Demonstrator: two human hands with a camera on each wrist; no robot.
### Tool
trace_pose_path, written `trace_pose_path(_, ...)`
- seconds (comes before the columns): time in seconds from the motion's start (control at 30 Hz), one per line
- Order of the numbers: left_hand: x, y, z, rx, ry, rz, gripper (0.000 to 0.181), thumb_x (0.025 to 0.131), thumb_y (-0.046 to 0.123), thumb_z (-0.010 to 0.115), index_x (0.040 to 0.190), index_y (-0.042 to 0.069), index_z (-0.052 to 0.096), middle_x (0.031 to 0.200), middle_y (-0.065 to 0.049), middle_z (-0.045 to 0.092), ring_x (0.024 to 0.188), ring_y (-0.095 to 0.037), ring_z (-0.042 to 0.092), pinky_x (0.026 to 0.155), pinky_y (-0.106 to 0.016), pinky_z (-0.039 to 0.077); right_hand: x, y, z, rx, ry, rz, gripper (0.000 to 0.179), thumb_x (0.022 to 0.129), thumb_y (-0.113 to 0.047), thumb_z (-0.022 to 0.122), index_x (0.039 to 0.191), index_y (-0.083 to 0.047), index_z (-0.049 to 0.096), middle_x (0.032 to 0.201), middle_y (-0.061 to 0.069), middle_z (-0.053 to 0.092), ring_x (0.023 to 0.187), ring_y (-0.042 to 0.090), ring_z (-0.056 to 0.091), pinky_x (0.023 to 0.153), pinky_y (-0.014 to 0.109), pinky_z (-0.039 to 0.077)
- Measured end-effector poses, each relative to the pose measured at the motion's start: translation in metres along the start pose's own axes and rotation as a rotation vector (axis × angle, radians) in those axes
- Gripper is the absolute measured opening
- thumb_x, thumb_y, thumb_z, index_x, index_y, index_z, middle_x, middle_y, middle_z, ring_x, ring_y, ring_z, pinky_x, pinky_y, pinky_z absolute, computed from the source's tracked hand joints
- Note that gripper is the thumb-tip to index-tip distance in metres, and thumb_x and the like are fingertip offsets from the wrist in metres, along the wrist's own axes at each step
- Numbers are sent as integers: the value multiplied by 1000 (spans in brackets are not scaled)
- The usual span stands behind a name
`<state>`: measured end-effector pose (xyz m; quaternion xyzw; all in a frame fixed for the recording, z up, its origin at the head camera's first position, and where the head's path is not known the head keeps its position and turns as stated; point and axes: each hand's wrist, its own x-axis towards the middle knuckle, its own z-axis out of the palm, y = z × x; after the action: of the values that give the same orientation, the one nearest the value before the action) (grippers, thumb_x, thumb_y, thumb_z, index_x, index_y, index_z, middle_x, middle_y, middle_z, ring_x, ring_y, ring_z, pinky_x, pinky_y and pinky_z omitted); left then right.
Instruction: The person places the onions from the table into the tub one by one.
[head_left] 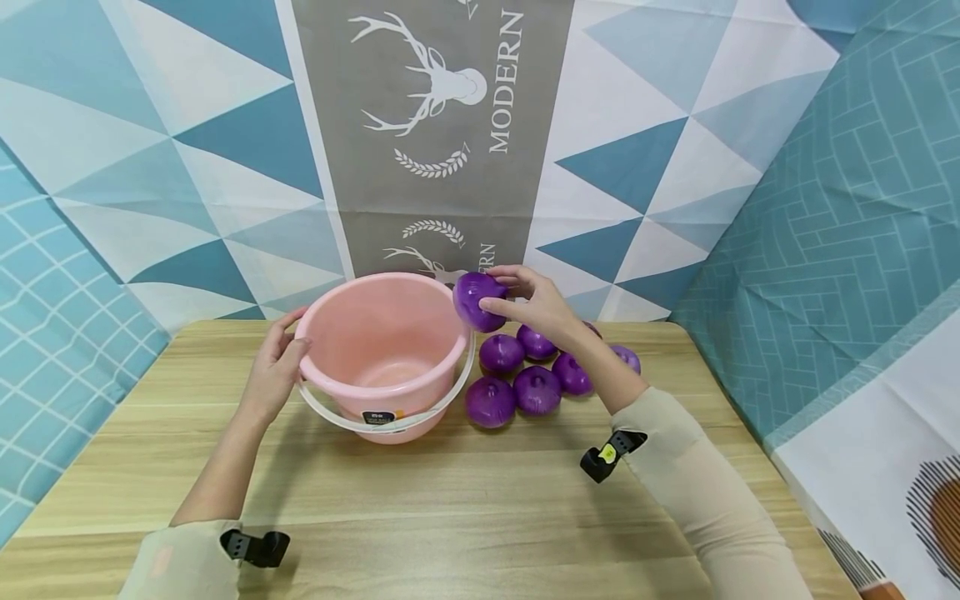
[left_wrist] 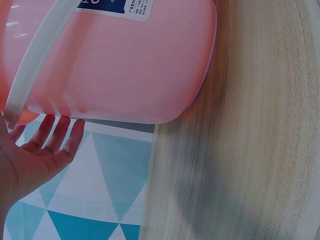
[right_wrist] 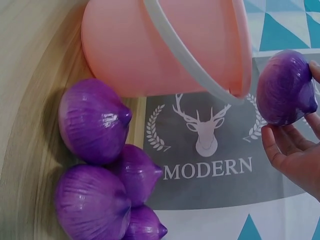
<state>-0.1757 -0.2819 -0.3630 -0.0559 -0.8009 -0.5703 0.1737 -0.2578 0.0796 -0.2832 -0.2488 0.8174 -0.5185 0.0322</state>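
My right hand [head_left: 534,304] pinches a shiny purple onion [head_left: 480,300] between thumb and fingers, raised at the right rim of a pink bucket [head_left: 390,367]. In the right wrist view this onion [right_wrist: 285,87] is beside the bucket's rim, its pointed end toward the palm. My left hand [head_left: 276,367] holds the bucket's left rim, thumb at the edge; in the left wrist view its fingers [left_wrist: 60,132] reach along the outer wall. The bucket stands upright, and the inside that shows is bare pink. Its white handle [head_left: 390,425] hangs down in front.
Several more purple onions [head_left: 537,390] lie grouped on the wooden table [head_left: 450,517] right of the bucket, some partly behind my right forearm. Patterned cloth [head_left: 615,108] hangs behind the table, with a teal sheet [head_left: 832,208] on the right.
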Motion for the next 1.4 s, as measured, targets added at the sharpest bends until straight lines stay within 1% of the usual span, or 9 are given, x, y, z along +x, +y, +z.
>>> trace_pose_path(0.17,1,0,1,-9,-3,-1,47,98,18,42,143,7,32,96,11,57,66,0,57,54,-16,50,3,-2,5,33,5,-17,52,81,-33,70,129,-20,53,129,4,56,110,22,57,88,37,52)
trace_pose_path(0.43,2,-2,2,-12,0,1,47,98,17,42,143,7,32,93,12,57,64,1,56,53,-16,49,9,-7,15,80,10,-22,53,81,-31,72,129,-20,53,128,3,56,112,21,57,91,35,53)
trace_pose_path(0.57,3,-4,1,-8,2,1,47,98,16,42,143,7,32,92,12,57,63,1,55,52,-16,48,11,-11,22,85,18,-18,52,81,-28,72,129,-20,54,128,3,56,112,20,57,90,34,53)
trace_pose_path(0.87,3,-5,0,-12,-4,-29,48,98,17,42,144,8,32,95,12,56,64,0,55,54,-16,49,18,-13,38,101,20,-29,51,82,-27,72,129,-18,54,127,3,57,111,21,57,93,34,51)
trace_pose_path(1.1,3,-6,-1,-17,-11,-30,48,98,17,41,144,8,31,95,12,55,65,0,57,54,-16,50,20,-16,48,105,24,-28,50,81,-26,72,127,-18,55,122,4,60,109,20,59,94,32,50)
trace_pose_path(1.4,2,-5,-1,18,-15,-36,48,98,19,41,145,10,31,95,13,55,65,-1,55,54,-17,49,25,-23,60,117,24,-49,50,80,-24,73,127,-15,56,123,6,60,106,20,60,90,29,51)
